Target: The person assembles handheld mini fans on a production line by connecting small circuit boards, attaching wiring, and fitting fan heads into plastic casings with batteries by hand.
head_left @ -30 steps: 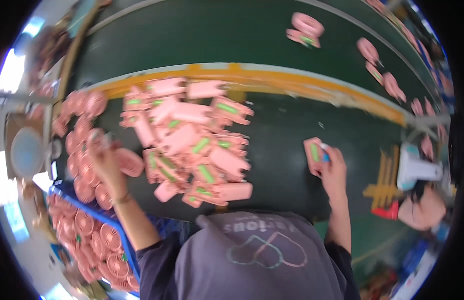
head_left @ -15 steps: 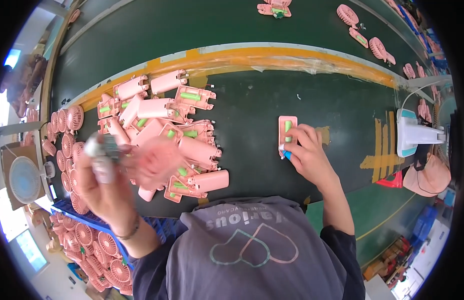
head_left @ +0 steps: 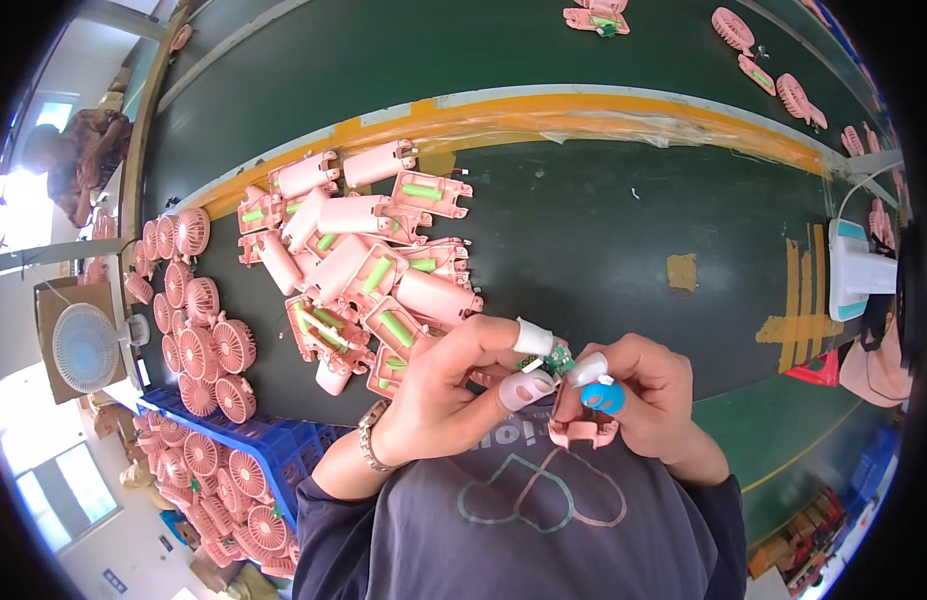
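Observation:
Both my hands are together close to my chest. Between thumb and forefinger, my left hand (head_left: 454,390) pinches a small green circuit board (head_left: 558,360) with a short white piece by it. White wraps cover those fingertips. My right hand (head_left: 646,395) grips a pink handle shell (head_left: 584,432), its notched end toward me; much of it is hidden by the fingers. A blue cover is on the right thumb and a white one on the forefinger. A tiny white connector (head_left: 606,379) shows at the right thumb tip. The two hands nearly touch at the board.
Left of centre lies a heap of pink handle shells (head_left: 354,213), several with green battery cells. Pink fan heads (head_left: 197,352) stand further left, above a blue crate (head_left: 269,445) full of more. A white fan (head_left: 84,345) is at the left, a white device (head_left: 862,270) at the right.
My left hand has come from the left over to my right hand, bringing the circuit board. My right hand has lifted the handle shell off the table and drawn it toward my chest.

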Motion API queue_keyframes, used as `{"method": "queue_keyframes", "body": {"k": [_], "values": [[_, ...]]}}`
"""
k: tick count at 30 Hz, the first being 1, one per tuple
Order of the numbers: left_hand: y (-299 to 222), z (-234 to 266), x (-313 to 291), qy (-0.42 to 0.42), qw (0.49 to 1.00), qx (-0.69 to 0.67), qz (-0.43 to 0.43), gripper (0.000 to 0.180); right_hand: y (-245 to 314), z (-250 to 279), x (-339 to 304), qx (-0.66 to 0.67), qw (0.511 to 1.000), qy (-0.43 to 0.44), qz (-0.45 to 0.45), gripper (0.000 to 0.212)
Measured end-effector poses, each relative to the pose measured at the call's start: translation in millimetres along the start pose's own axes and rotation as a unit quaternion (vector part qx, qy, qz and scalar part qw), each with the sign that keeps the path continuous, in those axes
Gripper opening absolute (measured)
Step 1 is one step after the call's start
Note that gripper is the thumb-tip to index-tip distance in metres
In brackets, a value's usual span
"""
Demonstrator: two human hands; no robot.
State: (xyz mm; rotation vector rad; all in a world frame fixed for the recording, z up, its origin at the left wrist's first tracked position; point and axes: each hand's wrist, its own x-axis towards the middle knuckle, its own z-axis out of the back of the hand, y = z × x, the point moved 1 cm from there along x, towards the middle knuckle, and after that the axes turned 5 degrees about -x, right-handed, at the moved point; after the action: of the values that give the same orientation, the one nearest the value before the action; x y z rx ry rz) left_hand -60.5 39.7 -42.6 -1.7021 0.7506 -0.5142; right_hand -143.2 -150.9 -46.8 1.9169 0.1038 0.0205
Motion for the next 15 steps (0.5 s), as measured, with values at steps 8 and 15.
{"method": "queue_keyframes", "body": {"k": [8,15], "values": [[0,-3,1,-0.056,0.991,-0.101,-0.072,0.031,-1,-5,1,-0.055,0.998,-0.034,0.001,0.016],[-3,1,3,0.001,0.982,0.174,-0.077,0.044,12,-9,7,-0.130,0.991,-0.027,0.016,0.013]]}}
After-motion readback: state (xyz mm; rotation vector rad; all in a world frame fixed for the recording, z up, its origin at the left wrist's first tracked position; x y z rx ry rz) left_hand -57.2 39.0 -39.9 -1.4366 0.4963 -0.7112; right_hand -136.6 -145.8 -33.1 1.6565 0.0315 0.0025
